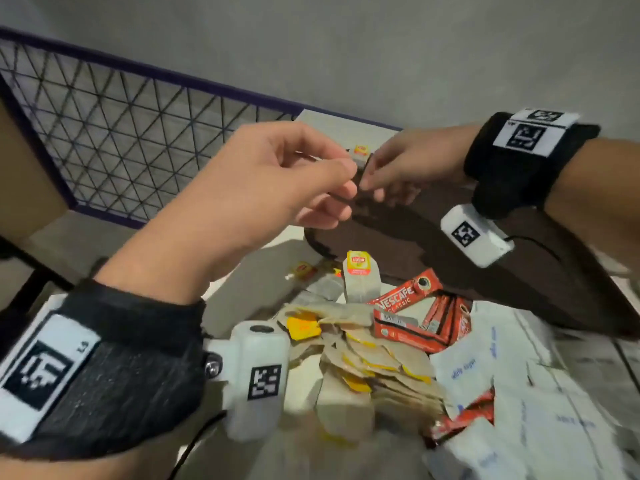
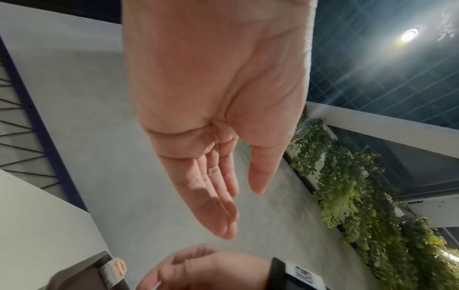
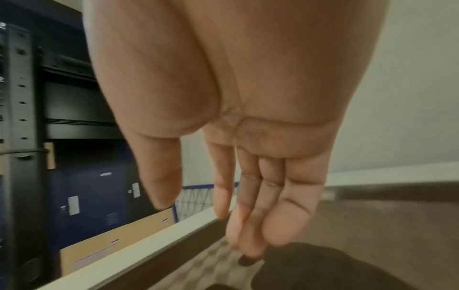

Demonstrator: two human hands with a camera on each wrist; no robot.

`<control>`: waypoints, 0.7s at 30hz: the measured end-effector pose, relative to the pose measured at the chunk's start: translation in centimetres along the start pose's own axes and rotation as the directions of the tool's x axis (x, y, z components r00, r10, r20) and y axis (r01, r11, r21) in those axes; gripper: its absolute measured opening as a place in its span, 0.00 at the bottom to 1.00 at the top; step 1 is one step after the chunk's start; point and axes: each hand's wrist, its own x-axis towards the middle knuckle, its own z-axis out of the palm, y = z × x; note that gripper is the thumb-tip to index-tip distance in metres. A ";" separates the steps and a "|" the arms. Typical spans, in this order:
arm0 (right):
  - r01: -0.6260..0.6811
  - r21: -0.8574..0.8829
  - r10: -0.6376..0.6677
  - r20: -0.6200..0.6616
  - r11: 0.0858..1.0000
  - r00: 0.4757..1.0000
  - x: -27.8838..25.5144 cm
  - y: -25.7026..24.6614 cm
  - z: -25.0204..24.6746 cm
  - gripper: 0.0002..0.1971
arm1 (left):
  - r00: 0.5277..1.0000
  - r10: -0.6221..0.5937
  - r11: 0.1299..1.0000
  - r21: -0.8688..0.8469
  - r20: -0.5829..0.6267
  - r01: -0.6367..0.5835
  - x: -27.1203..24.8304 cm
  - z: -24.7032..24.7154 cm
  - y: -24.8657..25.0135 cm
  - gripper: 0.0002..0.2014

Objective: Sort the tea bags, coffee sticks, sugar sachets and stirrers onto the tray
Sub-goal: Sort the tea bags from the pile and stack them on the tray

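Observation:
Both hands hover close together over the far left end of the dark brown tray [image 1: 433, 271]. My left hand [image 1: 346, 180] has straight fingers and its thumb apart, and its wrist view shows that hand [image 2: 244, 212] with a bare palm. My right hand [image 1: 372, 181] also has loose, straight fingers [image 3: 248, 225]; a dark sliver shows at their tips, too blurred to name. One tea bag [image 1: 360, 151] lies in the tray's far corner, just behind the hands. Nearer me, a mixed pile holds tea bags [image 1: 363, 358], red coffee sticks [image 1: 408, 327] and white sugar sachets [image 1: 485, 368].
A wire mesh panel with a purple frame [image 1: 121, 126] stands to the left, beyond the pale table. A grey wall rises behind the tray. Hanging green plants [image 2: 347, 186] and dark lockers [image 3: 87, 196] show in the wrist views.

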 end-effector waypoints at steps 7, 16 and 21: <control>0.033 -0.143 -0.012 0.143 0.989 0.990 -6.0 -1.0 5.4 0.13 | 0.998 -0.018 0.993 0.115 0.064 0.011 -0.3 0.8 -0.2 0.06; 0.208 -0.033 -0.210 -0.228 0.978 0.951 -12.4 -2.7 5.4 0.10 | 0.990 0.088 0.968 0.224 0.112 -0.111 -1.5 1.2 1.7 0.08; 0.417 -0.461 -0.577 -0.287 0.783 0.765 -18.0 -1.6 7.0 0.06 | 0.986 0.141 0.987 0.063 0.091 -0.147 -1.3 2.4 2.8 0.08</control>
